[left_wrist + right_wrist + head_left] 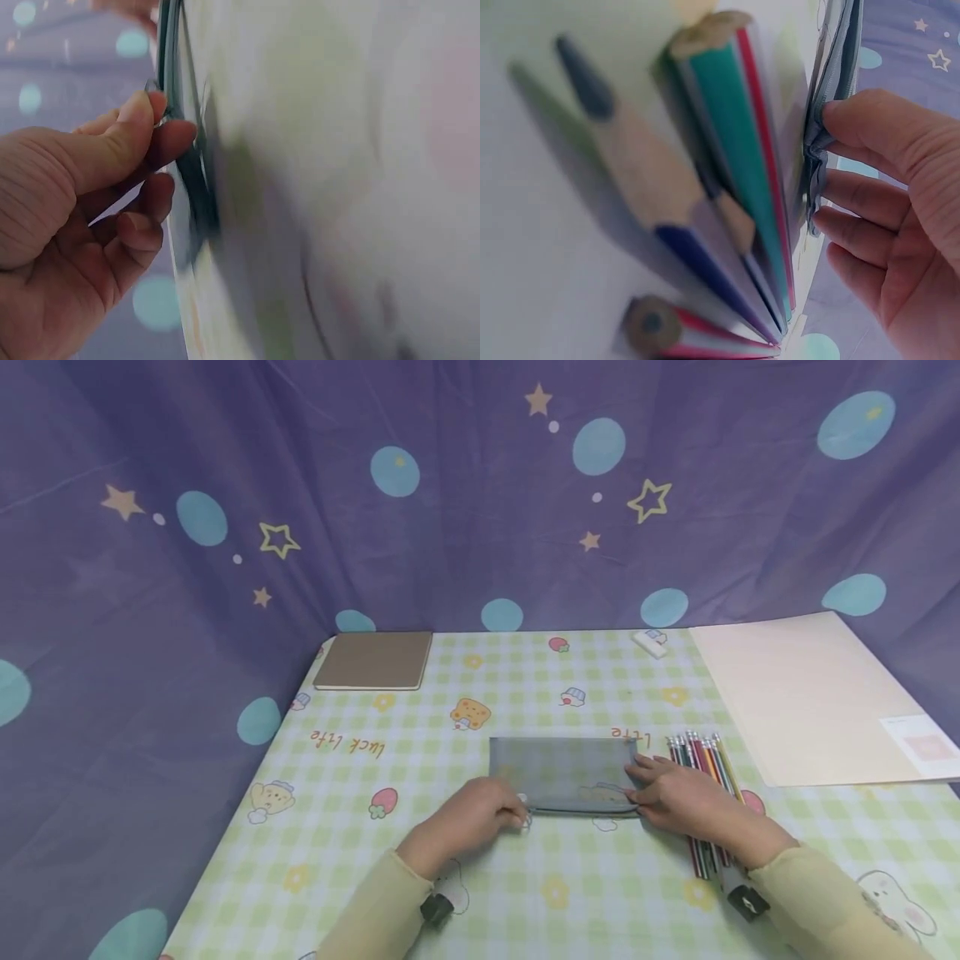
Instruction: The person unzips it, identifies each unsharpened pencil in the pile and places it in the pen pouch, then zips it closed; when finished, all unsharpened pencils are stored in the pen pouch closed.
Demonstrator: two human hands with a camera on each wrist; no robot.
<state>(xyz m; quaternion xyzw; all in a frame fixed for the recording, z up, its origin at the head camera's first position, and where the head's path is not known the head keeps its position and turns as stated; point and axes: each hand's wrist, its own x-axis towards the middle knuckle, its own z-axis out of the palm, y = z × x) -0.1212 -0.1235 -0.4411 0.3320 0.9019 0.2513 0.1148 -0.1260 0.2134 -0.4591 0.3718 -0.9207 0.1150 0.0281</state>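
Note:
A grey, see-through zip pouch (562, 764) lies flat on the table, its zipper edge toward me. At the pouch's near left corner, my left hand (480, 807) pinches the small zipper pull (527, 819) between thumb and forefinger; the left wrist view shows the other fingers (142, 229) loosely curled. My right hand (678, 795) pinches the near right corner, with the thumb on the zipper edge and the fingers on the far side of the bunched fabric (817, 146). Several pencils (703, 752) lie in a bundle partly beneath my right hand and wrist.
A brown notebook (375, 660) lies at the back left of the checked tablecloth (420, 877). At the back right is a white eraser (649, 644), beside a large cream sheet (810, 702) bearing a white label (924, 745). A purple curtain (465, 543) hangs behind the table.

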